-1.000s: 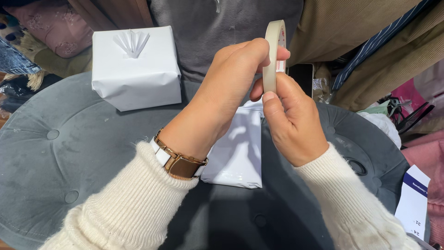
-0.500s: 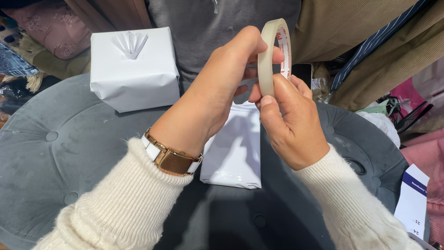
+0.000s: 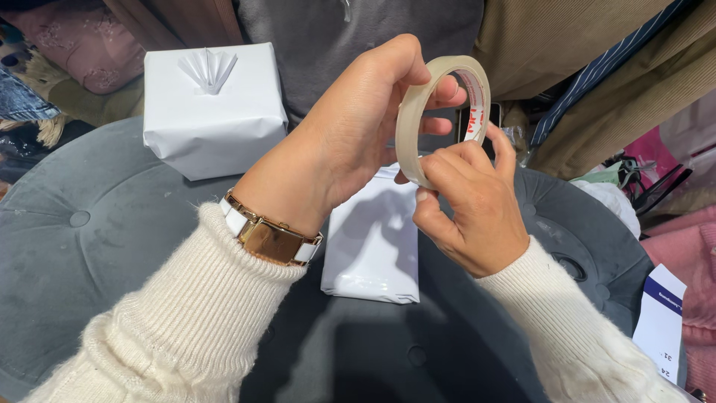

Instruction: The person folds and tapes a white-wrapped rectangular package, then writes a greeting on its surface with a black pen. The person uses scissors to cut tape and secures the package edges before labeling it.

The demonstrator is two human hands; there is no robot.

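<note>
My left hand (image 3: 358, 127) grips a roll of clear tape (image 3: 418, 112), held upright above the grey tufted cushion (image 3: 97, 246). The fingers of my right hand (image 3: 470, 201) press on the lower edge of the roll, thumb and fingertips on its outer band. Under both hands lies a small flat parcel wrapped in white paper (image 3: 373, 254). A larger white-wrapped box (image 3: 212, 112) with a pleated paper fan on top sits at the back left of the cushion. I wear cream knit sleeves and a gold watch with a white strap (image 3: 268, 239) on the left wrist.
Clothes hang behind the cushion: a grey garment (image 3: 343, 37), tan fabric (image 3: 567, 45) and a striped piece (image 3: 611, 67). Pink items (image 3: 686, 246) and a white paper tag (image 3: 660, 321) lie at the right. Pink and patterned cloth (image 3: 74, 45) sits at the far left.
The tape roll has turned from edge-on to show its open ring. My right hand has shifted from gripping the roll's edge to picking at its lower band; my left hand rose slightly.
</note>
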